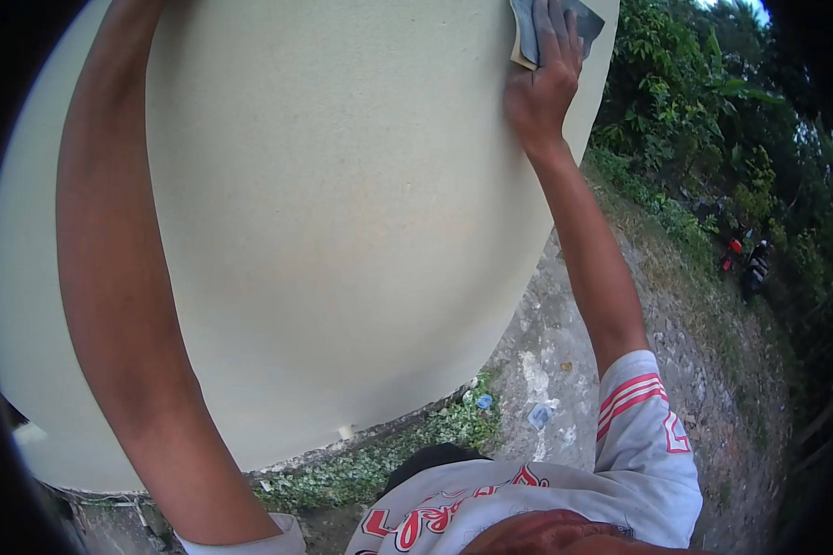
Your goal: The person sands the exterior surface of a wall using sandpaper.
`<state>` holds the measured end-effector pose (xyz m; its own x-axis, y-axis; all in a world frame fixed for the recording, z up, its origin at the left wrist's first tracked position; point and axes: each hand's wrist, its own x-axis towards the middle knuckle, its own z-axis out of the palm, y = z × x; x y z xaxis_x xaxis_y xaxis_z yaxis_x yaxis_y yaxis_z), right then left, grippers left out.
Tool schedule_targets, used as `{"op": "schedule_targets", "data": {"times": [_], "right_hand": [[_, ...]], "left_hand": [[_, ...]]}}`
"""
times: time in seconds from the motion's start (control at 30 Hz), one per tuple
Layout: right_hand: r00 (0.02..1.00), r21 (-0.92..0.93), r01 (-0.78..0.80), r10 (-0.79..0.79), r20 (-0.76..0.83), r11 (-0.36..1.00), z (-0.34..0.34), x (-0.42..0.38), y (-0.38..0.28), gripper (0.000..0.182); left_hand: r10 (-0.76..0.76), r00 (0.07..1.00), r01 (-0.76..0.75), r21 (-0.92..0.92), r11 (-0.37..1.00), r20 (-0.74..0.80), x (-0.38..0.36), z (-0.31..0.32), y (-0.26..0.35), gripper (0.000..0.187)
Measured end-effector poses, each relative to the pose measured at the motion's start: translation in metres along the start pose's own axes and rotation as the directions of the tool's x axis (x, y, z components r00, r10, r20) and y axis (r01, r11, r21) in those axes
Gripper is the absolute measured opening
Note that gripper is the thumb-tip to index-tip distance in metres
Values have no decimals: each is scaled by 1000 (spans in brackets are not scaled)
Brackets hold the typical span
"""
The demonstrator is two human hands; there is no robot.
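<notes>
My right hand [546,88] is raised at the top right, pressing a folded sheet of dark grey sandpaper [527,30] against a cream-coloured wall [333,213]. The fingers lie along the sheet, close to the wall's right edge, and look dusty grey. A tan edge of the sheet shows below the palm. On the other side, my left arm [120,250] reaches up along the wall. Its hand is cut off by the top of the view, so what it touches is hidden.
Low green plants [370,472] grow along the wall's foot, where a short pale pipe stub [346,432] sticks out. Rough stony ground [565,361] runs along the right. Dense bushes [685,83] stand beyond it, with a red object [733,248] among them.
</notes>
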<state>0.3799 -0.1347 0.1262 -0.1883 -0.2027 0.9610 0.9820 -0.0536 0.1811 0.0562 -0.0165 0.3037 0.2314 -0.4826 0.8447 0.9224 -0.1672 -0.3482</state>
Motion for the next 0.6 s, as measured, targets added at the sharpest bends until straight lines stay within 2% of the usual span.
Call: {"op": "schedule_targets", "data": {"times": [0.03,0.07,0.1,0.13,0.17,0.23,0.3,0.33,0.37,0.43,0.47,0.53,0.57,0.6], "right_hand": [[995,0,81,-81,53,997,4,-2,-21,77],[977,75,166,-174,125,983,4,-7,-48,77],[920,98,291,-307,243,952,3,-20,-68,66],[823,150,416,-441,358,897,-1,-35,-85,57],[700,265,544,-605,380,796,-2,-47,-94,48],[555,397,604,-722,412,691,-4,-54,-92,42],[669,240,600,-644,372,763,-3,-23,-74,48],[821,155,471,-496,283,869,-1,1,-66,52],[931,92,306,-318,182,948,3,23,-57,57],[992,25,124,-124,30,992,16,49,-35,63],[993,39,115,-116,25,993,20,47,-42,63],[952,108,283,-293,94,953,23,35,-68,61],[897,161,361,-389,210,919,17,18,-86,63],[777,257,478,-541,322,840,9,-1,-98,55]], "left_hand": [[0,1000,0,-7,1000,4,0,0,0,23],[-2,1000,2,-12,1000,8,0,0,0,24],[-8,1000,8,-25,1000,12,-2,0,-1,24],[-14,1000,15,-37,999,17,-3,0,0,25],[-19,1000,20,-53,998,24,-4,0,0,26],[-30,999,32,-81,996,35,-5,-2,0,29],[-57,997,62,-121,991,46,-6,-3,-2,32],[-74,996,81,-146,986,50,-6,-3,-1,33],[-90,994,98,-173,980,56,-6,-1,-1,34],[-127,990,139,-225,965,68,-7,2,-2,38],[-150,986,163,-255,953,70,-8,4,-1,39],[-209,977,214,-310,926,48,-14,5,0,42],[-238,971,230,-343,911,19,-23,4,3,44],[-296,953,241,-417,876,-71,-34,4,8,55]]}}
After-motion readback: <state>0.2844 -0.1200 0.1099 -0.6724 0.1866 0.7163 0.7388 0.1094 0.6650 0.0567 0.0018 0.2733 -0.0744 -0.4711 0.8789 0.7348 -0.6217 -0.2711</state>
